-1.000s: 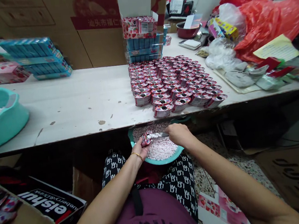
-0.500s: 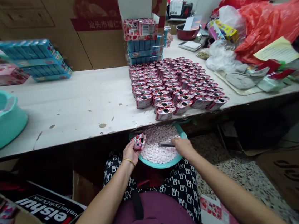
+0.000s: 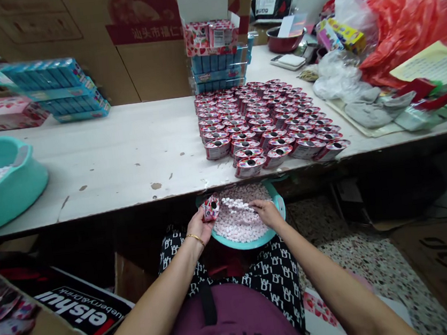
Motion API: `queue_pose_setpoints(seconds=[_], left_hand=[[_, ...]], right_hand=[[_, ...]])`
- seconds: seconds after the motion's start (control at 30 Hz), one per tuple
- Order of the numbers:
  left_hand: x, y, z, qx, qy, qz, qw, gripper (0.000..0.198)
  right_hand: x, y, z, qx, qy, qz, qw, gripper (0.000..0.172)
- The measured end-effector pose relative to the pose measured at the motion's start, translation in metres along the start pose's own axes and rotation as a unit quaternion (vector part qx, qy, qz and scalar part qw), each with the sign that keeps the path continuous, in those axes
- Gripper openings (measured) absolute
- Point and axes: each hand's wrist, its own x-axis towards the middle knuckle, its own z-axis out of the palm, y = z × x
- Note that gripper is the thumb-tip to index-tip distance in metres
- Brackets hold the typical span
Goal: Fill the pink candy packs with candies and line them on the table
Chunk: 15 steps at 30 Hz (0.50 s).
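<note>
My left hand [image 3: 201,226] is closed on a small pink-and-red printed candy pack [image 3: 211,207] with a dark round opening facing up and to the right. My right hand [image 3: 268,213] is closed round the end of a narrow scoop heaped with white candies [image 3: 238,204]; the load hides most of the scoop. Its far end is close to the pack's opening. Under both hands sits a turquoise basin [image 3: 279,204] holding many small whitish candies [image 3: 241,232], between my knees below the table's edge.
Rows of similar packs [image 3: 250,165] stand on the white table [image 3: 125,157], holes up. Another turquoise basin [image 3: 27,182] is at the left. Blue boxes [image 3: 73,93] and a large carton [image 3: 147,68] line the back; red plastic bags [image 3: 401,29] lie at the right.
My right hand has lifted the scoop out of the candies, now loaded, and brought it toward the pack. The left hand still holds the pack, its opening turned slightly. The view has shifted a little.
</note>
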Motion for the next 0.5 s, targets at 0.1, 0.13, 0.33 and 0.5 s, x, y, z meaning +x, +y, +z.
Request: queue_pose_setpoints(seconds=[0.1, 0.13, 0.33, 0.5], left_hand=[[0.002, -0.01, 0.008, 0.01, -0.004, -0.016, 1.0, 0.015], [0.002, -0.014, 0.01, 0.008, -0.008, -0.019, 1.0, 0.014], [0.004, -0.028, 0.018, -0.015, -0.019, -0.039, 0.999, 0.015], [0.007, -0.032, 0.018, -0.028, -0.003, -0.046, 0.999, 0.014]], right_hand=[[0.0, -0.017, -0.03, -0.009, -0.003, -0.024, 1.0, 0.025], [0.0, -0.025, -0.04, -0.042, -0.014, -0.028, 0.999, 0.026], [-0.003, -0.086, -0.078, -0.3, -0.088, -0.022, 0.949, 0.03], [-0.009, -0.131, -0.08, -0.359, -0.097, -0.038, 0.928, 0.032]])
